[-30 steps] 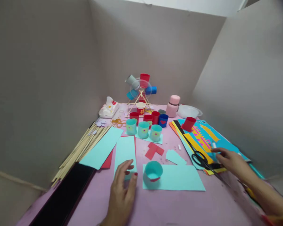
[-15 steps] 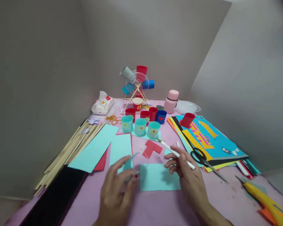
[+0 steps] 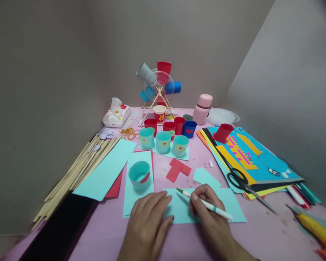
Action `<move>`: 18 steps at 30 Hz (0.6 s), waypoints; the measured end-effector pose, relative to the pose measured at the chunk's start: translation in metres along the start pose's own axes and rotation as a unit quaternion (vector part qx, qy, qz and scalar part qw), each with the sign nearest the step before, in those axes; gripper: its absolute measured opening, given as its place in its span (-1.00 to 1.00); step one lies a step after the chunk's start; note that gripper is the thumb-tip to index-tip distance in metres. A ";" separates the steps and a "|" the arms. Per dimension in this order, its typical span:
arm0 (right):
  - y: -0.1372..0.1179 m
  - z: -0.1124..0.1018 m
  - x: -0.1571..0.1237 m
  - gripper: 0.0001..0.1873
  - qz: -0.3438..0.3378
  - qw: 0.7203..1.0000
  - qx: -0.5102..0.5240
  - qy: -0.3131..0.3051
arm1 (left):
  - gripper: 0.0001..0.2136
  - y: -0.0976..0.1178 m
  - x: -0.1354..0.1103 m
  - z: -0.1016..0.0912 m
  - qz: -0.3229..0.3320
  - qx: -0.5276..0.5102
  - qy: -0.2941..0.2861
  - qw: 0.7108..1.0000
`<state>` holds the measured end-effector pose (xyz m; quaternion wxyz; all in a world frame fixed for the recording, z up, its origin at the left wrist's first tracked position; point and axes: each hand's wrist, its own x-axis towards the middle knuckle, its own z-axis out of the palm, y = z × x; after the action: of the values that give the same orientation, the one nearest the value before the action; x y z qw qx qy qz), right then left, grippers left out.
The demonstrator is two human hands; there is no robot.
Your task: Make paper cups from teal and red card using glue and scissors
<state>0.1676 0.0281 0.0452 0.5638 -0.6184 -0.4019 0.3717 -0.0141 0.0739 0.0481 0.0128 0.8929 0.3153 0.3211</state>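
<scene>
My right hand [image 3: 206, 210] grips a white pen [image 3: 206, 203] with a green tip, the tip resting on a light blue paper sheet [image 3: 233, 208] in front of me. Fingers flat, my left hand [image 3: 149, 217] presses down on the left end of that sheet. A light blue paper ring [image 3: 139, 175] with a red tab stands on another light blue strip [image 3: 136, 195], just beyond my left hand.
Three light blue decorated cups [image 3: 163, 141] and red and blue cups stand further back, before a paper-cup wheel model [image 3: 157, 88]. Scissors [image 3: 244, 186] lie on coloured paper sheets [image 3: 250, 156] at right. Wooden sticks [image 3: 78, 170] at left, a glue gun [image 3: 315, 228] at far right, a red T-shaped cutout [image 3: 178, 169].
My left hand set the paper ring down on the strip and moved onto the sheet. My right hand brought the pen down, tip now on the sheet. The view shifted.
</scene>
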 end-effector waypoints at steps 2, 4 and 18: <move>0.002 0.001 0.000 -0.76 -0.017 1.000 -0.017 -0.009 | -0.63 -0.001 0.000 0.007 0.011 0.046 -0.058 0.997; 0.004 0.002 0.000 -0.76 -0.025 0.999 -0.035 -0.021 | -0.62 -0.003 0.001 0.011 -0.007 0.086 -0.085 0.993; 0.006 0.004 0.004 -0.79 -0.024 0.992 -0.106 -0.060 | -0.57 -0.008 -0.001 0.015 -0.087 0.088 -0.174 0.977</move>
<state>0.1659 0.0328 0.0393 0.4789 -0.6415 -0.4865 0.3500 -0.0107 0.0821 0.0338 0.0169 0.9018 0.4118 0.1300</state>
